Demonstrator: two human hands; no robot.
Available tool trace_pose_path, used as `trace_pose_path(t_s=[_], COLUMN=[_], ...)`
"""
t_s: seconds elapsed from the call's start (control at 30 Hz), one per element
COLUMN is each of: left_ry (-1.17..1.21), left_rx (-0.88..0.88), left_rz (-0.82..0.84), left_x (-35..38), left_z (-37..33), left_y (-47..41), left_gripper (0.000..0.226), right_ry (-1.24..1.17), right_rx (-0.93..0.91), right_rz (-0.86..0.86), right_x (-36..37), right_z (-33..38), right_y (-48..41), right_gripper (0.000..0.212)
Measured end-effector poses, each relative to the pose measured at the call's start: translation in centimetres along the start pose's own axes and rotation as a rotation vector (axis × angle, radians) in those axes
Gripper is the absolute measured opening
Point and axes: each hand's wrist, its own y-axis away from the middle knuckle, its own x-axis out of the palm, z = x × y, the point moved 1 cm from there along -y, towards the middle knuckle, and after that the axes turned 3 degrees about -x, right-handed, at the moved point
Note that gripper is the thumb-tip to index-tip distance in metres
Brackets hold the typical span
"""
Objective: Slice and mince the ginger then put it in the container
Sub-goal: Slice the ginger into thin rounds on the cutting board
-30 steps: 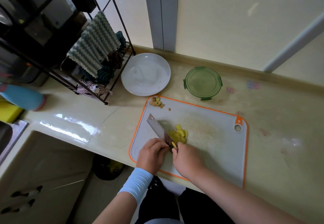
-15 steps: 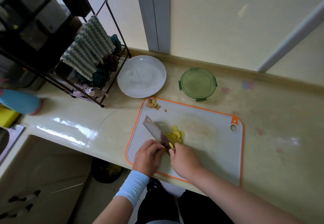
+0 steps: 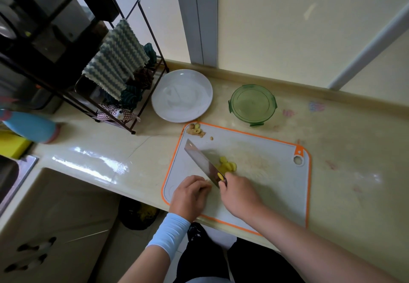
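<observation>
A grey cutting board (image 3: 265,176) with an orange rim lies on the counter. My right hand (image 3: 240,194) grips the handle of a cleaver (image 3: 202,163) whose blade points away to the left. One yellow slice sticks to the blade near the handle. A small pile of yellow ginger slices (image 3: 228,165) lies just right of the blade. My left hand (image 3: 188,196) has its fingers curled down on the board left of the blade; any ginger under them is hidden. The green round container (image 3: 252,104) stands behind the board.
Ginger peel scraps (image 3: 195,131) sit at the board's far left corner. A white plate (image 3: 182,95) lies behind them, next to a black rack with cloths (image 3: 119,65). A blue bottle (image 3: 28,125) lies at the left, near the sink (image 3: 11,176).
The view has shifted a little; the hands and cleaver stay at the same spot on the board. The blade sits slightly further left of the slice pile.
</observation>
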Motion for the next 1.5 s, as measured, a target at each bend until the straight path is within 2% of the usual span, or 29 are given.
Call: trace_pose_path(t_s=[0.07, 0.17, 0.23, 0.4, 0.53, 0.67, 1.07, 1.2, 1.5], left_ry=[-0.002, -0.012, -0.015, -0.039, -0.047, -0.064, -0.034, -0.024, -0.014], left_rx=[-0.008, -0.04, -0.034, -0.018, -0.023, -0.027, -0.015, -0.019, -0.016], left_rz=[0.015, 0.021, 0.017, 0.004, 0.013, 0.025, 0.001, -0.005, -0.015], left_x=[0.0, 0.1, 0.1, 0.0, 0.1, 0.1, 0.4, 0.5, 0.4], left_z=[0.1, 0.1, 0.0, -0.1, 0.1, 0.0, 0.2, 0.2, 0.2], left_y=[0.0, 0.0, 0.0, 0.0, -0.1, -0.2, -0.1, 0.0, -0.1], left_gripper=[0.006, 0.013, 0.007, 0.017, 0.005, 0.017, 0.016, 0.016, 0.016], right_ry=[0.009, 0.03, 0.051, 0.095, 0.097, 0.113, 0.074, 0.06, 0.088], right_rx=[-0.022, -0.027, -0.025, -0.006, 0.001, 0.003, 0.054, 0.065, 0.046], right_rz=[-0.004, 0.001, 0.003, 0.017, 0.017, 0.024, 0.13, 0.127, 0.109], right_x=[0.0, -0.1, -0.3, -0.6, -0.6, -0.6, -0.9, -0.9, -0.1], right_z=[0.5, 1.0, 1.1, 1.3, 1.2, 1.2, 1.4, 1.1, 0.7], right_y=[0.7, 1.6, 1.9, 2.5, 2.9, 3.1, 1.4, 1.6, 1.8], right_gripper=[0.021, 0.019, 0.018, 0.018, 0.018, 0.018, 0.022, 0.026, 0.021])
